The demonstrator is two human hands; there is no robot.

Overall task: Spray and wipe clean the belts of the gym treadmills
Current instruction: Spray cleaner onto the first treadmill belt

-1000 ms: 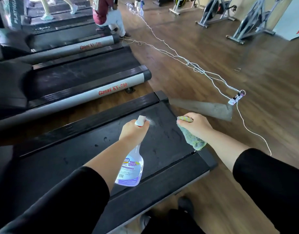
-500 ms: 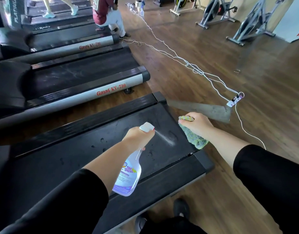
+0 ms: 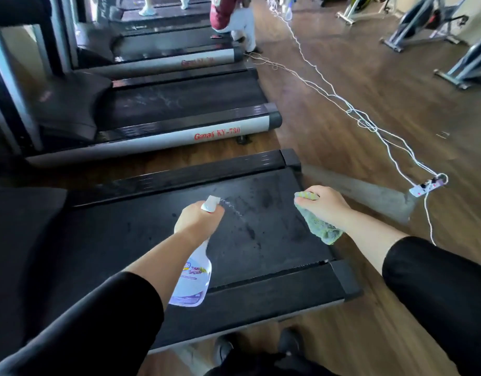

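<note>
Black rubber, the belt [image 3: 274, 240] of the nearest treadmill carried only scattered wet marks near its rear end. The job therefore looked early: spraying was under way, wiping had not begun, and the next treadmill's belt [image 3: 179, 101] was streaked and seemingly unwiped. The left hand [image 3: 197, 221] gripped the spray bottle [image 3: 191, 280] with its fingers curled round the neck, and a thin jet [image 3: 233, 210] left the nozzle toward the belt. The right hand [image 3: 323, 206] held a green cloth [image 3: 322, 229] bunched in curled fingers above the belt's rear edge. Compared with half a second earlier, the bottle hand had shifted along the belt, away from the cloth hand, and the jet looked thinner.
</note>
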